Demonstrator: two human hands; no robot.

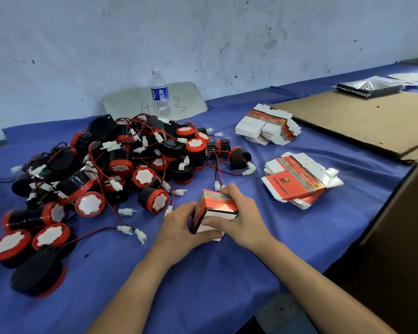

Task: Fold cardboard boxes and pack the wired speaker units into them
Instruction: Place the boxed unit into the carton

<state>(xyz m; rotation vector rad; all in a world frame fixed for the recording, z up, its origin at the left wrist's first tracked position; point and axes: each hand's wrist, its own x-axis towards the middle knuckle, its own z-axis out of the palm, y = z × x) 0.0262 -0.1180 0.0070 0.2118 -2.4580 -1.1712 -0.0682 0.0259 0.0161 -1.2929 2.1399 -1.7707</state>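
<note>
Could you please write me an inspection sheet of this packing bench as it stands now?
Surface: blue cloth over the table.
Job's things: heap of black-and-red speaker units at left; flat box blanks in a near stack and a far stack at right; one folded box.
Clutter: water bottle behind the heap; brown cardboard sheet and bagged stack far right.
Hands: left hand and right hand both grip the folded box.
Cables: red-and-black wires with white plugs tangled through the heap.
Surroundings: scuffed white wall; large brown carton at the right edge.

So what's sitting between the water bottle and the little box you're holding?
The head view shows the heap of wired speaker units, wires tangled, lying between the water bottle and the box.
</note>
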